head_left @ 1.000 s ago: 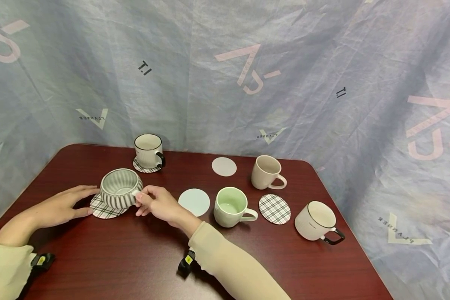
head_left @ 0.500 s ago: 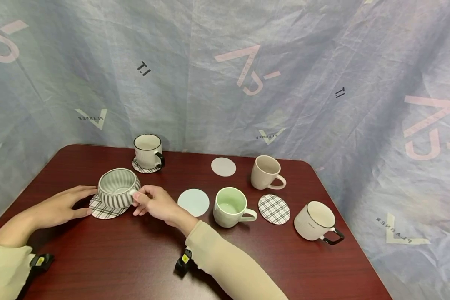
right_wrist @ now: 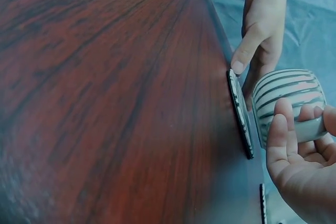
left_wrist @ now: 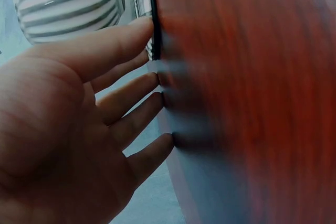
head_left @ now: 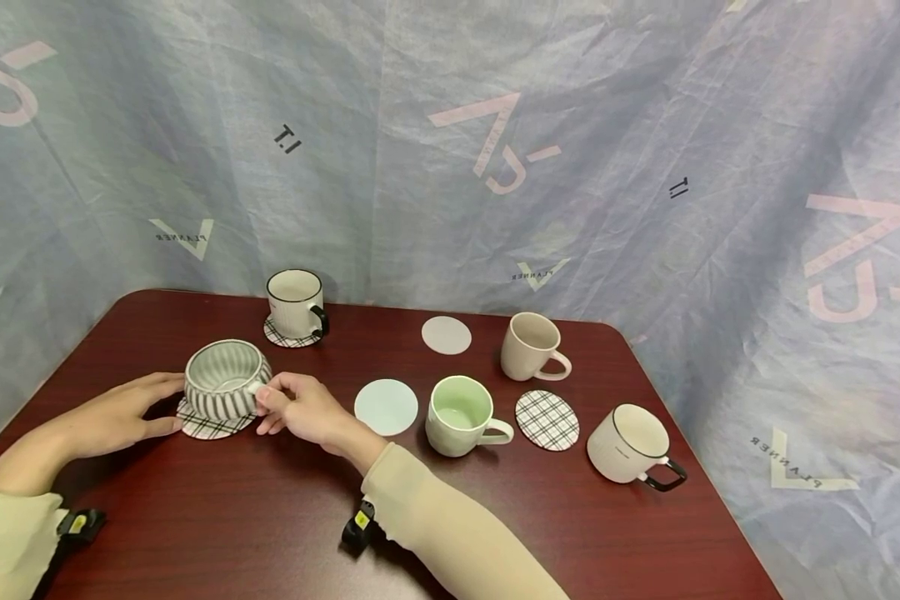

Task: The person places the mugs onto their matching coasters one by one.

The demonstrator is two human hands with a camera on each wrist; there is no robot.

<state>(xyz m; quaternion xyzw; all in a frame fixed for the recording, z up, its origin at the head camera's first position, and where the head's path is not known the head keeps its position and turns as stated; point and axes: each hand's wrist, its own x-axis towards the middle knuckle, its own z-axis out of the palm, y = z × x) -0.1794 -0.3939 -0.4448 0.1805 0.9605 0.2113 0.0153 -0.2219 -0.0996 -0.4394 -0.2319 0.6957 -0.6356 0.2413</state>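
Note:
A grey-and-white striped mug (head_left: 227, 382) is at the left of the head view, over a plaid coaster (head_left: 212, 428). My right hand (head_left: 300, 412) pinches its handle. The right wrist view shows a narrow gap between the base of the striped mug (right_wrist: 289, 90) and the coaster (right_wrist: 239, 111). My left hand (head_left: 120, 417) lies low at the coaster's left, its fingers fairly straight and spread. Its thumb touches the coaster's edge in the left wrist view, where part of the striped mug (left_wrist: 71, 3) shows above the left hand (left_wrist: 68, 114).
A black-handled white mug (head_left: 295, 307) stands on a plaid coaster behind. Rightward are a pale blue coaster (head_left: 386, 407), green mug (head_left: 459, 417), white coaster (head_left: 446, 335), beige mug (head_left: 529, 346), plaid coaster (head_left: 547, 420) and another black-handled mug (head_left: 627, 446). A grey curtain (head_left: 450, 167) hangs behind.
My right hand has carried the striped mug slightly left and lower, more over the plaid coaster. The left hand has stayed nearly still.

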